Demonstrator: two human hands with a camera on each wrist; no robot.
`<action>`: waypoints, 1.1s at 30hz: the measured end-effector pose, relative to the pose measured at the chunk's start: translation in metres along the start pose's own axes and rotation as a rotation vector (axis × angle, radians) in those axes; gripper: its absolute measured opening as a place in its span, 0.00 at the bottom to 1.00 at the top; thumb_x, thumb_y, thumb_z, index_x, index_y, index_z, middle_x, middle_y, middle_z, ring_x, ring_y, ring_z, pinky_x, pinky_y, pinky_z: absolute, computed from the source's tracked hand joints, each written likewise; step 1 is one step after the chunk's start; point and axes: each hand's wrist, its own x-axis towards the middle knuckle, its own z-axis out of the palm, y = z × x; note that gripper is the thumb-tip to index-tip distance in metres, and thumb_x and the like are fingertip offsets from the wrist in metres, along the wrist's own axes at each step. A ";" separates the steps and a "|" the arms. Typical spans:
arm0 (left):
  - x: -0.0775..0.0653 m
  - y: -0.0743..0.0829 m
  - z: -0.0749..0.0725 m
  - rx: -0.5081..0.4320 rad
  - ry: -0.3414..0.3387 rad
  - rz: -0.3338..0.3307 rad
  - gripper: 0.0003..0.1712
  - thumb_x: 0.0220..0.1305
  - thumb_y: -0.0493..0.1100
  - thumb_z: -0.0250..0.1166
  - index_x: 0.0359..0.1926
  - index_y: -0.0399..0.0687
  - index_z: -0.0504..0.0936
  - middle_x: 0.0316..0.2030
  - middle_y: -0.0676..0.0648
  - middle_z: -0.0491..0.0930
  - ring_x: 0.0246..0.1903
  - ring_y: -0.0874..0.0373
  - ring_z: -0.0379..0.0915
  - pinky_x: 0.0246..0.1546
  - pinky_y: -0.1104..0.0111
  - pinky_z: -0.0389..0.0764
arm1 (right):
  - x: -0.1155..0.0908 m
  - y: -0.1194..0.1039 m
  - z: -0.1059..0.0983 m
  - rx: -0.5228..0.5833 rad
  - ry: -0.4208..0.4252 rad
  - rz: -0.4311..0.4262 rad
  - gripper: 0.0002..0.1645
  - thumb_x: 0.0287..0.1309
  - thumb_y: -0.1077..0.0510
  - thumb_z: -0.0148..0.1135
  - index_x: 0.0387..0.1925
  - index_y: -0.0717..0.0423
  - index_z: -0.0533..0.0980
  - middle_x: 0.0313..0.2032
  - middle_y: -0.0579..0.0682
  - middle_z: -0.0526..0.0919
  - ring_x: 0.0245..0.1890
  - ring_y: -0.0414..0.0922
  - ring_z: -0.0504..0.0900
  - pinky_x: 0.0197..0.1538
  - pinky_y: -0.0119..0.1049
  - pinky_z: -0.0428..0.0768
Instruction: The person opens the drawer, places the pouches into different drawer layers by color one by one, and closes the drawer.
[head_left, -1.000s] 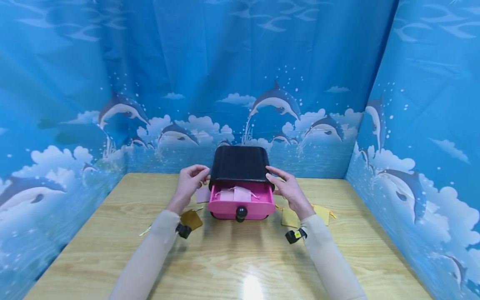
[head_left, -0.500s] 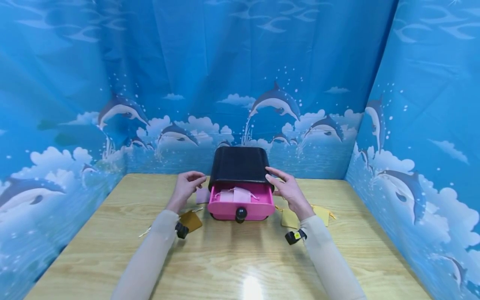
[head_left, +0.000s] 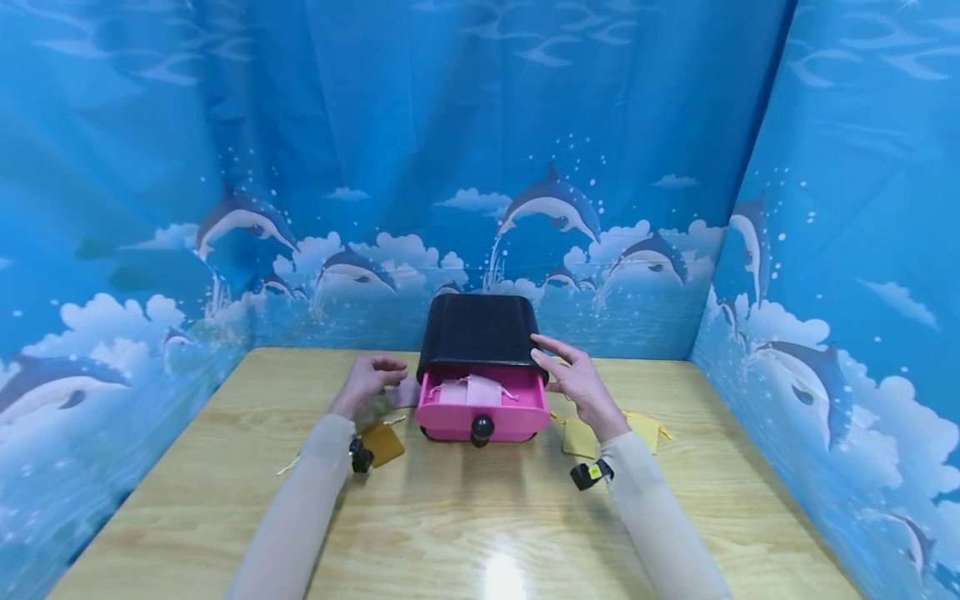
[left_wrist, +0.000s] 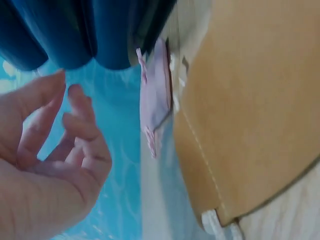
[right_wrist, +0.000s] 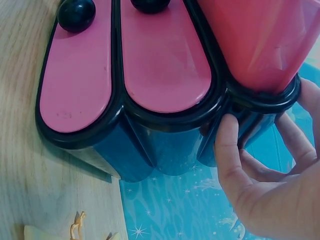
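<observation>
Black and glossy, the box stood on a wooden table, its pink top drawer jutting out with pale pouches inside. The right hand held the box's right side with thumb and fingers. Near the opposite side, the left hand held nothing, its fingers loosely bent beside a lilac pouch. A brown pouch lay by the left wrist, yellow pouches by the right.
</observation>
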 end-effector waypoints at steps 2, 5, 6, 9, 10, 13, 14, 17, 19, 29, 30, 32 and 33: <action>0.003 -0.003 -0.001 -0.007 -0.024 -0.027 0.19 0.65 0.39 0.64 0.56 0.38 0.79 0.53 0.38 0.81 0.46 0.53 0.80 0.52 0.55 0.79 | 0.000 0.001 0.000 -0.002 0.000 -0.003 0.32 0.65 0.41 0.60 0.68 0.37 0.69 0.74 0.46 0.59 0.66 0.53 0.71 0.42 0.35 0.82; 0.007 -0.007 -0.003 0.010 -0.053 -0.059 0.18 0.66 0.37 0.63 0.56 0.40 0.79 0.56 0.38 0.79 0.50 0.50 0.78 0.52 0.56 0.79 | 0.001 0.003 0.000 -0.004 0.004 -0.005 0.32 0.64 0.41 0.61 0.68 0.38 0.69 0.74 0.47 0.59 0.65 0.53 0.71 0.42 0.35 0.82; 0.008 -0.008 -0.004 0.023 -0.059 -0.068 0.18 0.66 0.37 0.63 0.56 0.41 0.79 0.57 0.38 0.79 0.51 0.50 0.77 0.51 0.57 0.80 | 0.002 0.003 0.000 -0.004 0.006 -0.004 0.32 0.64 0.41 0.61 0.68 0.38 0.69 0.74 0.47 0.59 0.65 0.53 0.72 0.42 0.35 0.82; 0.010 -0.011 -0.005 0.063 -0.084 -0.071 0.17 0.66 0.36 0.62 0.56 0.41 0.80 0.59 0.38 0.77 0.51 0.49 0.77 0.47 0.61 0.81 | 0.003 0.004 0.000 -0.007 0.006 0.000 0.31 0.64 0.41 0.61 0.67 0.38 0.70 0.74 0.47 0.60 0.65 0.53 0.72 0.42 0.35 0.81; 0.010 -0.012 -0.006 0.076 -0.092 -0.069 0.17 0.66 0.36 0.62 0.56 0.40 0.80 0.59 0.37 0.77 0.51 0.49 0.77 0.46 0.61 0.81 | 0.002 0.004 0.000 -0.007 0.006 0.000 0.31 0.64 0.40 0.61 0.67 0.38 0.70 0.74 0.47 0.60 0.65 0.53 0.72 0.42 0.35 0.82; 0.012 -0.014 -0.006 0.115 -0.103 -0.069 0.17 0.67 0.37 0.61 0.55 0.42 0.81 0.58 0.38 0.77 0.47 0.52 0.77 0.43 0.64 0.81 | 0.002 0.004 0.001 -0.012 0.007 -0.003 0.32 0.64 0.40 0.61 0.67 0.38 0.70 0.74 0.47 0.59 0.65 0.53 0.72 0.43 0.36 0.82; 0.012 -0.014 -0.006 0.129 -0.107 -0.071 0.17 0.67 0.37 0.60 0.55 0.42 0.81 0.57 0.39 0.78 0.45 0.52 0.77 0.41 0.65 0.81 | 0.001 0.003 0.001 -0.014 0.008 -0.005 0.32 0.64 0.40 0.61 0.68 0.38 0.70 0.74 0.48 0.59 0.65 0.53 0.72 0.44 0.36 0.83; 0.013 -0.014 -0.005 0.154 -0.132 -0.096 0.18 0.67 0.37 0.59 0.56 0.44 0.81 0.52 0.40 0.80 0.39 0.54 0.77 0.37 0.66 0.80 | 0.000 0.003 0.001 -0.017 0.012 -0.010 0.32 0.63 0.39 0.61 0.68 0.38 0.69 0.74 0.48 0.59 0.65 0.54 0.72 0.45 0.37 0.83; 0.013 -0.013 -0.005 0.159 -0.158 -0.117 0.19 0.67 0.36 0.58 0.58 0.43 0.79 0.49 0.41 0.81 0.35 0.55 0.76 0.34 0.67 0.79 | -0.001 0.002 0.001 -0.015 0.014 -0.015 0.32 0.63 0.40 0.62 0.67 0.38 0.70 0.74 0.48 0.60 0.64 0.54 0.73 0.45 0.37 0.83; 0.018 -0.015 -0.003 0.136 -0.228 -0.165 0.21 0.69 0.33 0.52 0.62 0.36 0.75 0.45 0.40 0.82 0.36 0.56 0.78 0.35 0.69 0.80 | -0.002 0.001 0.001 -0.012 0.013 -0.018 0.32 0.63 0.40 0.62 0.68 0.38 0.70 0.74 0.48 0.60 0.64 0.54 0.74 0.47 0.38 0.84; 0.018 -0.015 -0.003 0.150 -0.234 -0.161 0.21 0.69 0.33 0.52 0.61 0.36 0.75 0.45 0.40 0.82 0.36 0.56 0.78 0.35 0.69 0.80 | -0.001 0.001 0.001 -0.012 0.012 -0.017 0.32 0.63 0.40 0.62 0.68 0.38 0.70 0.74 0.48 0.60 0.64 0.54 0.74 0.47 0.39 0.84; 0.018 -0.016 -0.005 0.185 -0.243 -0.156 0.21 0.69 0.33 0.52 0.60 0.35 0.76 0.45 0.40 0.82 0.37 0.56 0.77 0.36 0.69 0.80 | -0.001 0.001 0.001 -0.010 0.013 -0.016 0.32 0.63 0.40 0.62 0.67 0.38 0.70 0.73 0.48 0.60 0.63 0.54 0.74 0.47 0.39 0.84; 0.018 -0.016 -0.005 0.203 -0.246 -0.158 0.20 0.68 0.33 0.53 0.60 0.36 0.76 0.46 0.40 0.82 0.38 0.56 0.77 0.37 0.69 0.79 | -0.001 0.001 0.001 -0.010 0.013 -0.015 0.32 0.63 0.40 0.62 0.67 0.38 0.70 0.73 0.48 0.61 0.63 0.54 0.74 0.47 0.39 0.84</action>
